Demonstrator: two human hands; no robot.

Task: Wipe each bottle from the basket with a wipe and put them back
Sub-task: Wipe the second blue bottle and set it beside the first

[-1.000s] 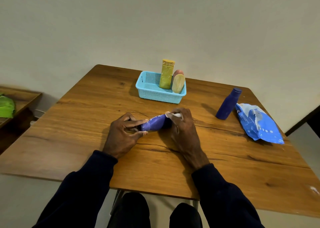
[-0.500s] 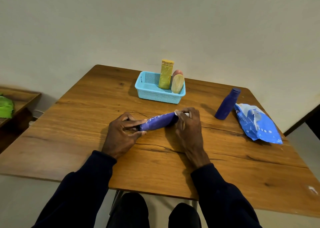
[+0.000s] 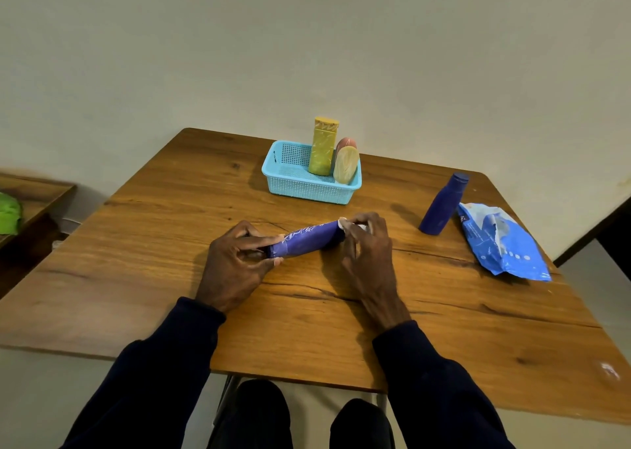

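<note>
A purple bottle (image 3: 307, 242) lies sideways just above the wooden table (image 3: 170, 230), held between both hands. My left hand (image 3: 235, 264) grips its near-left end. My right hand (image 3: 367, 244) holds a white wipe (image 3: 345, 224) wrapped round the bottle's far-right end. The light blue basket (image 3: 297, 189) stands at the back with a tall yellow bottle (image 3: 323, 148), a pale cream bottle (image 3: 346, 170) and a reddish one (image 3: 346, 142) behind it. A dark blue bottle (image 3: 443, 204) stands upright at the right.
A blue wipes pack (image 3: 502, 244) lies beside the dark blue bottle near the right table edge. A low wooden shelf (image 3: 30, 192) with a green item (image 3: 9, 213) sits to the left. A plain wall is behind the table.
My right hand with the wipe has slid along the purple bottle toward its far-right end, uncovering more of the bottle's body. My left hand has kept its grip.
</note>
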